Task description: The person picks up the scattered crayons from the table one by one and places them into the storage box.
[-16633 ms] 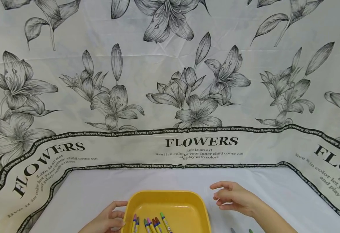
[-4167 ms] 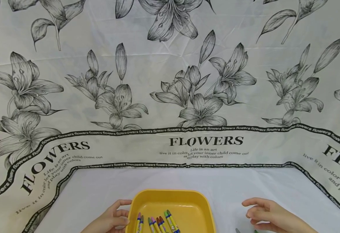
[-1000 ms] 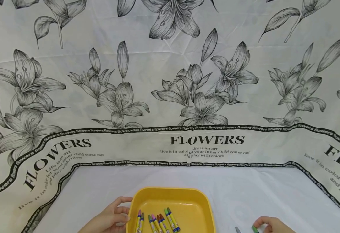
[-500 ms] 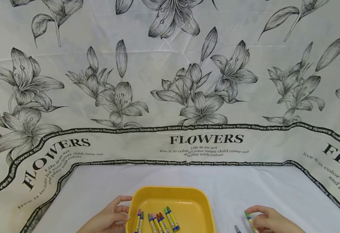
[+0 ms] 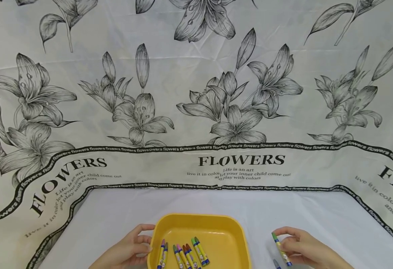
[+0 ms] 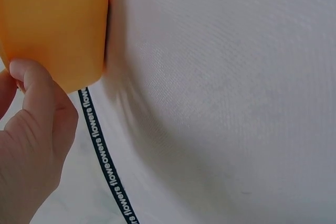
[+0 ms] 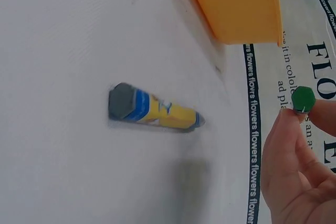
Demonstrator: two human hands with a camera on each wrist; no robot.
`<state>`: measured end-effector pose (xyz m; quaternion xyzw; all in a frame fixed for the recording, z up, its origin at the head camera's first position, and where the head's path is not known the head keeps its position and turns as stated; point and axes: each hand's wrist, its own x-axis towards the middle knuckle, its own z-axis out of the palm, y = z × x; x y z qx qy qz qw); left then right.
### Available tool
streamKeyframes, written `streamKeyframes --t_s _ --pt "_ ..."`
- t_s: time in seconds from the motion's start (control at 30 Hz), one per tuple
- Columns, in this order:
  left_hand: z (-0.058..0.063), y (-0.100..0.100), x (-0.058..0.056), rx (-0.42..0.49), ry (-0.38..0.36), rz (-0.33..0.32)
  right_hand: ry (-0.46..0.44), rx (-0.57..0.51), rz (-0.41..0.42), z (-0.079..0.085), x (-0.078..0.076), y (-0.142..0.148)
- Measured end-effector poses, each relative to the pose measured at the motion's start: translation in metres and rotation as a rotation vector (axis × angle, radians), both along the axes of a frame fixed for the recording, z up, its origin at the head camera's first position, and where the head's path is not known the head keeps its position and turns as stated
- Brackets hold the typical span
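My right hand [image 5: 298,246] pinches a green crayon [image 5: 278,244] with a yellow and blue wrapper, raised above the table to the right of the yellow tray [image 5: 213,215]. In the right wrist view the crayon's green end [image 7: 303,99] shows between thumb and finger. A grey crayon [image 7: 163,111] lies on the cloth below that hand. My left hand [image 5: 130,246] holds the tray's left side, and the left wrist view has its thumb and fingers at the tray's edge [image 6: 58,30]. Inside the tray, several crayons [image 5: 183,256] lie in small groups toward the front left.
A white cloth [image 5: 115,205] covers the table. Behind it hangs a white curtain [image 5: 196,74] printed with black lilies and FLOWERS lettering, its dark-trimmed border [image 5: 169,185] meeting the table's back edge.
Over the last second my right hand has lifted the green crayon from the table and brought it left and farther forward. Earlier, one more green crayon joined the tray. The left hand stays put.
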<state>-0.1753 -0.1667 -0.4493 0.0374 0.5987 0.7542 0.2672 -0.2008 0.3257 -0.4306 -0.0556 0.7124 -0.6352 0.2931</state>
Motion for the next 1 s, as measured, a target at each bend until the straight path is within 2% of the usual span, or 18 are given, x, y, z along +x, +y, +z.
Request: streamKeyframes --t_s 0.2,0.6,0.83,1.0 --pt "0.001 -0.002 0.001 0.025 0.000 -0.020 -0.003 0.017 -0.018 0.007 -0.008 -0.020" --pt "0.002 0.000 0.001 0.027 -0.005 -0.017 0.048 -0.016 0.027 0.023 -0.014 -0.051" --pt "0.002 -0.001 0.003 0.046 -0.003 -0.029 0.052 -0.060 0.042 0.024 -0.016 -0.070" --pt "0.003 -0.001 0.003 0.024 0.006 -0.027 0.057 -0.059 0.041 0.024 -0.019 -0.085"
